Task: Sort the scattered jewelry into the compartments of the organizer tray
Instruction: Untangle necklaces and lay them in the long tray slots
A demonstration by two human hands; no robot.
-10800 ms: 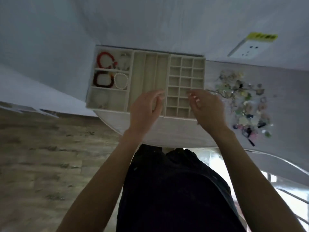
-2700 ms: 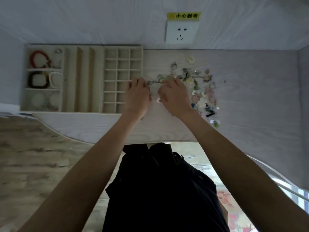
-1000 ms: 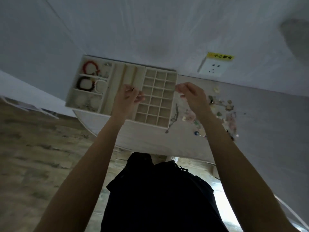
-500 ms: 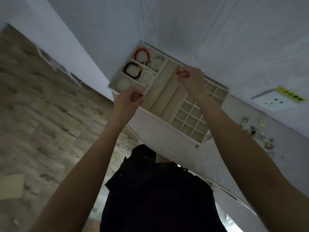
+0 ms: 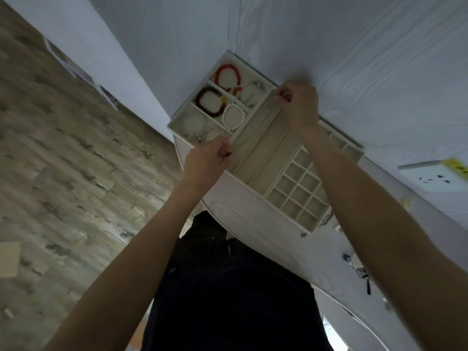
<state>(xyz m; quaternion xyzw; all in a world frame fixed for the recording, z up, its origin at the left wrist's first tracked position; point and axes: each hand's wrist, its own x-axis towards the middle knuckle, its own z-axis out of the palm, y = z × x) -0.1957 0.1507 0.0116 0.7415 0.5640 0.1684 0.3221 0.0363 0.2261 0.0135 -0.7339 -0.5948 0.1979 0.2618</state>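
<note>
The beige organizer tray (image 5: pixel 285 213) lies on the white table, seen at a slant. Its left compartments hold a red bracelet (image 5: pixel 227 75), a dark red bracelet (image 5: pixel 209 102) and a white pearl bracelet (image 5: pixel 234 117). My left hand (image 5: pixel 209 159) pinches one end of a thin chain necklace (image 5: pixel 255 124) at the near end of the leftmost long slot. My right hand (image 5: pixel 300 105) pinches the other end at the far end of that slot. The chain runs stretched along the slot, faint and hard to make out. The small square compartments (image 5: pixel 296 195) look empty.
Scattered jewelry (image 5: pixel 355 264) lies on the table at the far right, partly behind my right forearm. A wall socket (image 5: pixel 434 178) sits above it. The table's curved front edge (image 5: pixel 243 224) runs just below the tray, with wooden floor to the left.
Both hands have carried the chain from the pile leftward and now hold it stretched over the leftmost long slot. My left hand has come closer to the tray's front edge.
</note>
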